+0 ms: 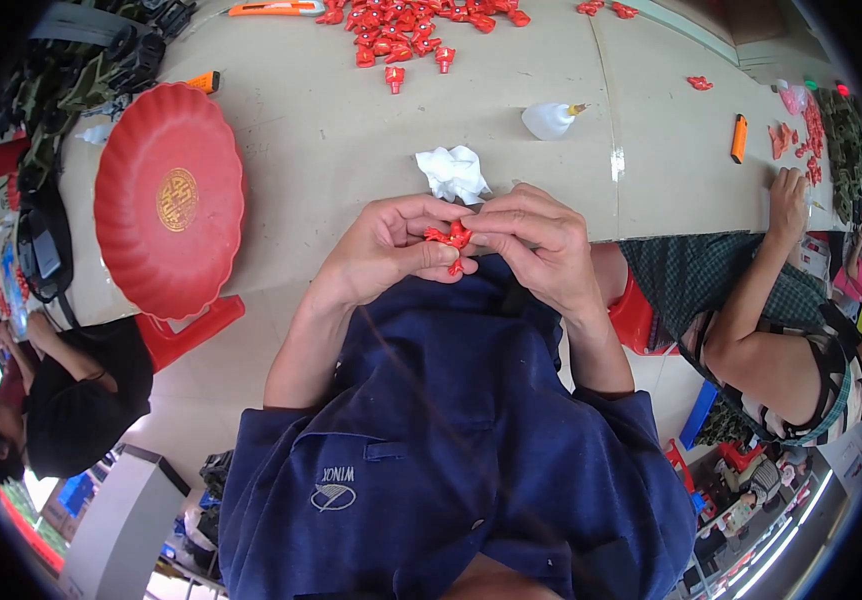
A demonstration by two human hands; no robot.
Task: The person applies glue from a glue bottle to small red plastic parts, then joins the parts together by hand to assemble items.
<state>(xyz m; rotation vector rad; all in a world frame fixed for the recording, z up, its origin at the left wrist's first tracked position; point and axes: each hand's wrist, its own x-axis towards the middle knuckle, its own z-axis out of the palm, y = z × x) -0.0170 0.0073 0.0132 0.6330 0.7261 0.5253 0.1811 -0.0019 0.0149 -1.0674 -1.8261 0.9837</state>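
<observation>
In front of my chest, both hands meet around a small red plastic figure piece (pixel 456 236). My left hand (pixel 376 250) is closed on it between thumb and fingers, and a red bit of it shows below the thumb. Thumb and index finger of my right hand (pixel 546 240) pinch the piece's upper right side. My fingers hide part of its shape. Just beyond my hands a crumpled white tissue (pixel 453 173) lies on the table (pixel 321 130).
A pile of similar red pieces (pixel 401 30) spreads at the far edge. A white squeeze bottle (pixel 549 120) lies right of the tissue. To the left is a red scalloped tray (pixel 216 200); an orange cutter (pixel 739 138) lies right. Co-workers sit on both sides.
</observation>
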